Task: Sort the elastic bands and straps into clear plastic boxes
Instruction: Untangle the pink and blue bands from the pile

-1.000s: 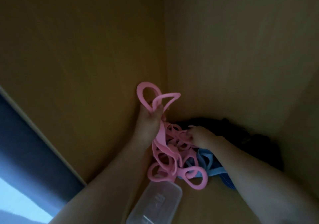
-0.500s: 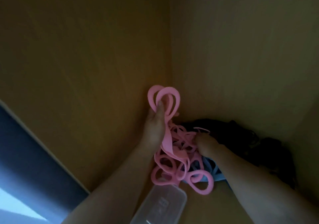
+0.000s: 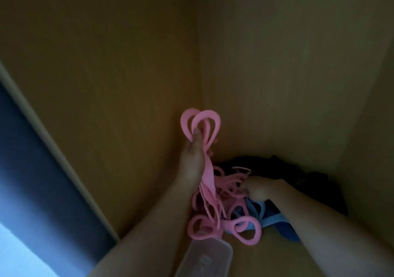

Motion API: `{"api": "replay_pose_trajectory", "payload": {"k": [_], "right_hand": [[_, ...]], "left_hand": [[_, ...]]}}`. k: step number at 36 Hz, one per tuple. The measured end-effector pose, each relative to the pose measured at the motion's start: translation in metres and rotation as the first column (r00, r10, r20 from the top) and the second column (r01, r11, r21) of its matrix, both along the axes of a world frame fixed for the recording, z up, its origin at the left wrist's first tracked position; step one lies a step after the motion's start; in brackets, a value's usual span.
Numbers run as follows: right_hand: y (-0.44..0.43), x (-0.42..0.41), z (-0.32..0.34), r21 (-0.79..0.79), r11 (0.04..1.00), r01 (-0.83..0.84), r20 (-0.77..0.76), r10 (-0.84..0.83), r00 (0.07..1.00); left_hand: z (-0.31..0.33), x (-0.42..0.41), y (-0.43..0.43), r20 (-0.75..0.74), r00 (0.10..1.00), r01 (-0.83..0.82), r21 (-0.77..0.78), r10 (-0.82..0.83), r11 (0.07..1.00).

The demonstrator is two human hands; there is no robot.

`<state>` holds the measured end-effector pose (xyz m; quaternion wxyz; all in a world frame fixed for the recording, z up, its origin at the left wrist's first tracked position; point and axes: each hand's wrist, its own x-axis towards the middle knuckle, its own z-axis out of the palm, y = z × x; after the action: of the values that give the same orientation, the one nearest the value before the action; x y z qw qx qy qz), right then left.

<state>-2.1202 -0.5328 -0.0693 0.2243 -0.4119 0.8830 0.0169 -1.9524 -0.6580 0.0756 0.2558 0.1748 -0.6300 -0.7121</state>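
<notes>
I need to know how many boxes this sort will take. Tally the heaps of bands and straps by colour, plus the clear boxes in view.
Pink bands: 1 tangled bunch
Blue bands: 1 bunch
Dark straps: 1 heap
Clear plastic box: 1
Total: 4; the single bands are too tangled to count.

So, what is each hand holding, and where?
Left hand grips pink bands just below their top loops; right hand pinches their lower strands.

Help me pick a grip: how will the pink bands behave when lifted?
Probably floppy: the pink bands droop limply from the left hand. Likely light, since one hand's grip holds the bunch up. Apt to snag: their loops tangle together over the blue straps.
</notes>
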Motion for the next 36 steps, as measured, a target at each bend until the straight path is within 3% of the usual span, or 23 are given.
{"api": "replay_pose_trajectory", "payload": {"k": [15, 18, 21, 25, 29, 33, 36], "right_hand": [[-0.008, -0.015, -0.033, 0.011, 0.998, -0.062, -0.124, 0.063, 0.990], [-0.005, -0.016, -0.012, -0.074, 0.992, -0.101, -0.118, 0.092, 0.989], [-0.001, -0.023, 0.031, -0.232, 0.973, -0.013, -0.120, -0.015, 0.993], [0.008, -0.026, 0.107, -0.514, 0.851, 0.104, -0.111, -0.186, 0.976], [0.020, -0.026, 0.184, -0.687, 0.726, -0.030, -0.295, -0.242, 0.924], [0.029, -0.021, 0.247, -0.856, 0.500, -0.132, -0.329, -0.330, 0.885], [0.036, -0.004, 0.289, -0.910, 0.340, -0.238, -0.338, -0.277, 0.899]], "left_hand": [[-0.004, -0.009, 0.006, 0.020, 0.998, -0.050, -0.055, 0.051, 0.997], [-0.002, -0.010, 0.005, 0.026, 0.997, -0.067, -0.054, 0.068, 0.996], [0.003, -0.014, 0.005, 0.001, 0.998, -0.061, -0.057, 0.061, 0.997], [0.019, -0.022, 0.008, -0.025, 0.999, -0.045, -0.054, 0.044, 0.998], [0.040, -0.031, 0.010, -0.051, 0.998, -0.030, -0.116, 0.024, 0.993], [0.068, -0.041, 0.010, -0.119, 0.993, -0.014, -0.110, 0.001, 0.994], [0.093, -0.046, 0.010, -0.169, 0.985, 0.018, -0.122, -0.039, 0.992]]}}
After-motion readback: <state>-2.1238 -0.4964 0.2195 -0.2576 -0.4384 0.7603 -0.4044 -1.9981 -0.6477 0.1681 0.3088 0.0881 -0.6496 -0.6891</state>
